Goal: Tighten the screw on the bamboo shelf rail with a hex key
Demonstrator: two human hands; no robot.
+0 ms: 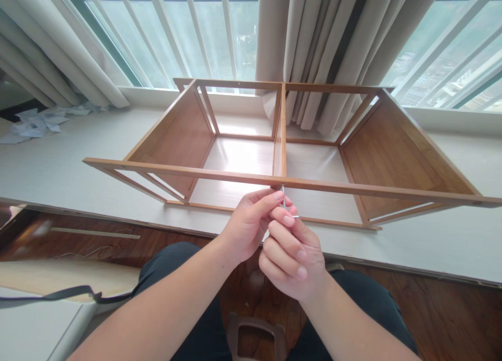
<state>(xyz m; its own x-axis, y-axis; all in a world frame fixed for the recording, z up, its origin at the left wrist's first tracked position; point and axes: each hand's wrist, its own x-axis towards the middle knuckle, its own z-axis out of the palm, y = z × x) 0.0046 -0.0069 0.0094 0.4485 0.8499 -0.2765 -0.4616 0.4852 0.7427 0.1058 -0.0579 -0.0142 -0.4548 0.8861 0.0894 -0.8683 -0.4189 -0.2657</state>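
In the head view, my left hand (247, 225) and right hand (292, 256) meet at centre frame, both pinched around a small hex key (284, 194) whose long arm stands upright, tip up into the underside of the front rail (196, 171) where the centre divider (283, 126) joins. The short arm pokes right. The wooden shelf frame (392, 141) lies on its side on the white window ledge (58, 167), rails and end panels already joined; I judge this joint is among the last to tighten.

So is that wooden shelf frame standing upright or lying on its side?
On its side: the wooden frame lies along the white ledge, its open compartments facing up.
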